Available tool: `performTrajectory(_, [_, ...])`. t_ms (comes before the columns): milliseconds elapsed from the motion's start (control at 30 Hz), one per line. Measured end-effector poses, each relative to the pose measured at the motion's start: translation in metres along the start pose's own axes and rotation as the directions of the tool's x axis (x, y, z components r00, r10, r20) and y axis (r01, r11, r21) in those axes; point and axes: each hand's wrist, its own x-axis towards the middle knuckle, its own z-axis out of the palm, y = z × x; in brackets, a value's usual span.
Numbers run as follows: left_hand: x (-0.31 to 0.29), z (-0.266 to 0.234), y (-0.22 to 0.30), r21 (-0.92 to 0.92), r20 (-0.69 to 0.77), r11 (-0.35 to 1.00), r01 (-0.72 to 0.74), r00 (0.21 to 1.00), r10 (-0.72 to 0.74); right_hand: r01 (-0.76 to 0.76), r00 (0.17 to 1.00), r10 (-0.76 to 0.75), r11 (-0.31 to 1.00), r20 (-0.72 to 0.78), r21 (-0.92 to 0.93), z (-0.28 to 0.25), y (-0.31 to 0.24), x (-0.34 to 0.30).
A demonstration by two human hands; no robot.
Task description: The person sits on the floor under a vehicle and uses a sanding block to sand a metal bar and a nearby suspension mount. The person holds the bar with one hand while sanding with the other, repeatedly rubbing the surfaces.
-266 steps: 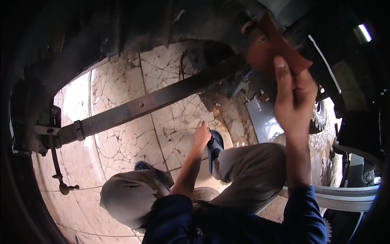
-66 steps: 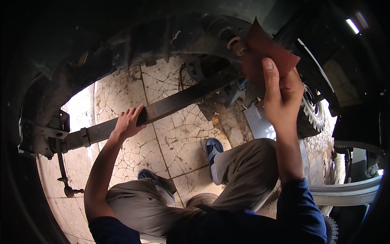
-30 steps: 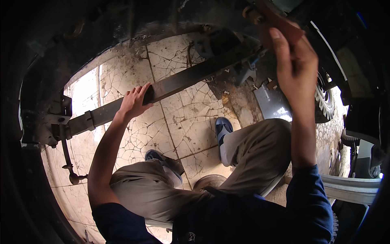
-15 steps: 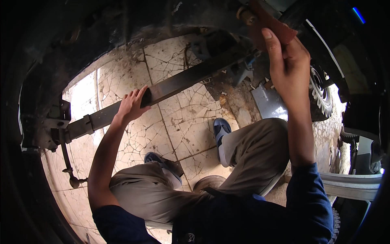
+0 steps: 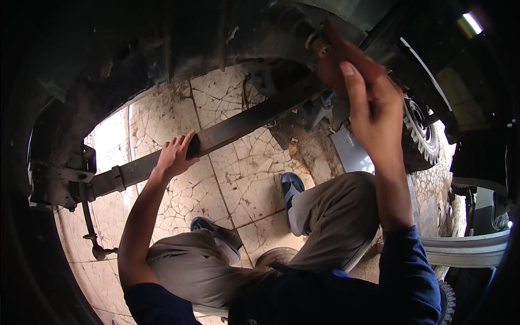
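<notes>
Under the dark arched bodywork [image 5: 189,38], apparently part of a vehicle, we see a right hand [image 5: 381,116] raised with a reddish-brown sheet [image 5: 349,54] pinched between thumb and fingers. The thumb lies along the near face while the fingers go behind, so we judge that this grip backs the sheet and keeps it from slipping. The sheet is bent rather than flat, one corner pointing up, and it stands right by a brassy fitting [image 5: 323,50]; whether the two touch we cannot tell. A slight blur about the sheet hides its finer texture from us.

Lower and to the left, the left hand [image 5: 176,157] rests on a long metal bar [image 5: 238,127], fingers outstretched and laid against it rather than wrapped round. We take this as a way of steadying the body, since both arms reach forward from a low seat. The bar slants across above the cracked tile floor [image 5: 254,179], its left end meeting a bracket [image 5: 81,174] from which a thin rod [image 5: 89,216] hangs.

Our knees are spread, seemingly for balance, over a round stool [image 5: 275,257], with the shoes [image 5: 292,187] planted well apart. Beyond the right forearm stands a toothed-looking wheel [image 5: 430,151], and near it lies a grey panel [image 5: 349,151].
</notes>
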Motion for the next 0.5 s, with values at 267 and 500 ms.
performTrajectory(267, [0.001, 0.001, -0.001, 0.006, -0.012, 1.0, -0.019, 1.0, 0.019, -0.016, 1.0, 0.017, 0.996, -0.009, 0.087, -0.003, 0.0, -0.001])
performTrajectory(500, [-0.001, 0.001, -0.001, -0.007, -0.009, 1.0, -0.004, 1.0, 0.004, 0.013, 1.0, -0.013, 0.998, -0.001, 0.054, -0.001, -0.002, 0.0])
